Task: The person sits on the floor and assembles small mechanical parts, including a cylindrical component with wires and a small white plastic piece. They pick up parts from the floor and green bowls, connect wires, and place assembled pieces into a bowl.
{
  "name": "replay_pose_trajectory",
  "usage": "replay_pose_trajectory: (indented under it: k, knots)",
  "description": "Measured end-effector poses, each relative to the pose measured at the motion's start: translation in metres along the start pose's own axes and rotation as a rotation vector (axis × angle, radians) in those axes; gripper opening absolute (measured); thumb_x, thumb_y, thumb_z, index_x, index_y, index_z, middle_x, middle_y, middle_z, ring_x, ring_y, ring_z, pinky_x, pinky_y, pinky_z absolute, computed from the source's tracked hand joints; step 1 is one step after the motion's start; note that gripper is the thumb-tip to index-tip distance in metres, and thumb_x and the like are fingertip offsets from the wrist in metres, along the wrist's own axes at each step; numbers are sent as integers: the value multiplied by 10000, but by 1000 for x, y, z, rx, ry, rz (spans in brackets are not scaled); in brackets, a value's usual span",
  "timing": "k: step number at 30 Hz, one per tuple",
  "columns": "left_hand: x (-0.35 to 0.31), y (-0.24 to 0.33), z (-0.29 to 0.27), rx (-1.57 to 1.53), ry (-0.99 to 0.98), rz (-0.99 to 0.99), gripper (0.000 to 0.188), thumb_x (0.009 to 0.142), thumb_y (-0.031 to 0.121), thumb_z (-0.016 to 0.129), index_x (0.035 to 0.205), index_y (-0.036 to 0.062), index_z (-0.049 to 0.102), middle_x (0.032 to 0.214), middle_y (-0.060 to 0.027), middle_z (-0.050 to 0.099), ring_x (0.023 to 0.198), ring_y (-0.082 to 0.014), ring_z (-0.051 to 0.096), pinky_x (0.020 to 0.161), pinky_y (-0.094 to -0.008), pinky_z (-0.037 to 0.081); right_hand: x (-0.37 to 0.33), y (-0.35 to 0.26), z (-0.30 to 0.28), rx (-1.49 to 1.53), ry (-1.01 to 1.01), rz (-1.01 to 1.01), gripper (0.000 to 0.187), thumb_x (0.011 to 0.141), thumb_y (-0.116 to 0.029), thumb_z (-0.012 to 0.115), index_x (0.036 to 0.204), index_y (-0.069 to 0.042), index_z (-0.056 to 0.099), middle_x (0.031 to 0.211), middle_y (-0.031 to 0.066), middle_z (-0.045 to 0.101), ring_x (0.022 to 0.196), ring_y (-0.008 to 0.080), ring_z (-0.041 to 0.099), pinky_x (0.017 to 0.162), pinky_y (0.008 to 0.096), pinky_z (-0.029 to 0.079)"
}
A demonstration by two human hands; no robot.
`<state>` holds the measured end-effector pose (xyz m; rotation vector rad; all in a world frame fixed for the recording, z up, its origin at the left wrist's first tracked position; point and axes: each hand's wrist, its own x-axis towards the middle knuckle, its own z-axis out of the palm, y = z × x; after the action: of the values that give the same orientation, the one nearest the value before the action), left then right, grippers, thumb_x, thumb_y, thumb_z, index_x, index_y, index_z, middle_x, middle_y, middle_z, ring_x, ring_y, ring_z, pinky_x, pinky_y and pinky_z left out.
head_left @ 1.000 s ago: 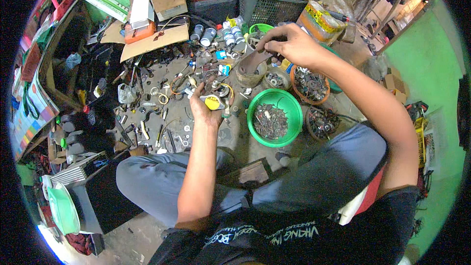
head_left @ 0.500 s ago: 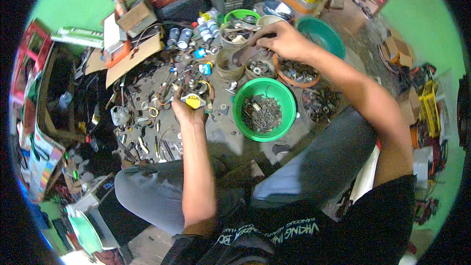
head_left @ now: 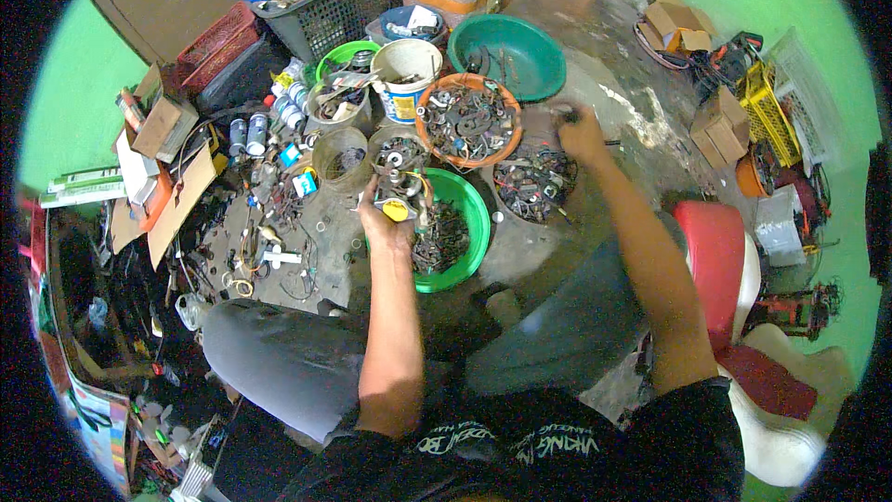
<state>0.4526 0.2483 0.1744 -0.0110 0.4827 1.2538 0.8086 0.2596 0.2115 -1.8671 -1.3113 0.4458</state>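
Observation:
My left hand (head_left: 385,227) is closed around a small mechanical part (head_left: 394,209) with a round yellow face and metal fittings above it. It hovers over the left rim of a bright green basin (head_left: 478,223) full of small screws and bits of metal. Off to the right, my right hand (head_left: 583,138) is reaching low over the floor, its fingers curled. Something dark shows by its fingertips, too blurred to name. Beside that hand lies a round heap of mixed small parts (head_left: 536,183), with an orange basin (head_left: 469,121) of parts behind it.
A dark green basin (head_left: 507,56), a white bucket (head_left: 406,79) and a clear tub (head_left: 341,156) stand behind. Spray cans (head_left: 256,134) and loose parts cover the floor at left. A grey crate (head_left: 325,14) stands at the back; a yellow crate (head_left: 773,116) is at right.
The view has turned to the right. My right hand has moved from above the tubs to low beside the parts heap; the dark flat piece it held is no longer clearly visible. My left hand still holds its part.

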Motion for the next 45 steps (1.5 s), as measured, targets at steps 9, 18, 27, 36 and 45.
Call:
replay_pose_trajectory:
  k: [9,18,27,36,45]
  knots:
    - [11,-23,-1,-9,48,-90,409,994,305,410,1283,60,567,1219,-162,630,1082,-342,606,847,-585,504,-44,98,37,-205,173,172,298,784,-141,719,1034,20,693,976,225,717,962,357,693,866,429,527]
    - [-11,-25,10,6,74,-138,416,1019,306,374,1299,49,542,1205,-184,630,1088,-386,605,847,-576,514,-30,110,78,-583,-514,-88,419,744,-104,674,1134,39,618,1138,282,645,1078,416,626,942,479,492]
    - [-29,0,4,-110,91,-127,368,982,353,459,1231,101,557,1142,-185,634,1044,-357,616,824,-557,526,-24,-128,35,-278,-542,-364,302,915,-67,603,1210,-70,665,1208,175,668,1128,322,627,1001,420,463]
    - [-33,9,16,-164,-11,-131,413,1015,328,367,1275,70,558,1198,-176,646,1081,-364,624,880,-587,510,-44,-217,43,25,-826,-616,214,894,-64,646,1095,-44,718,1040,139,719,1011,267,671,903,387,507]
    - [-33,37,20,-153,69,67,393,996,342,398,1195,67,594,1079,-123,675,1003,-306,639,859,-526,511,-50,-245,112,-58,-959,-885,224,812,-40,705,1033,-55,737,997,161,696,975,329,656,885,409,498]
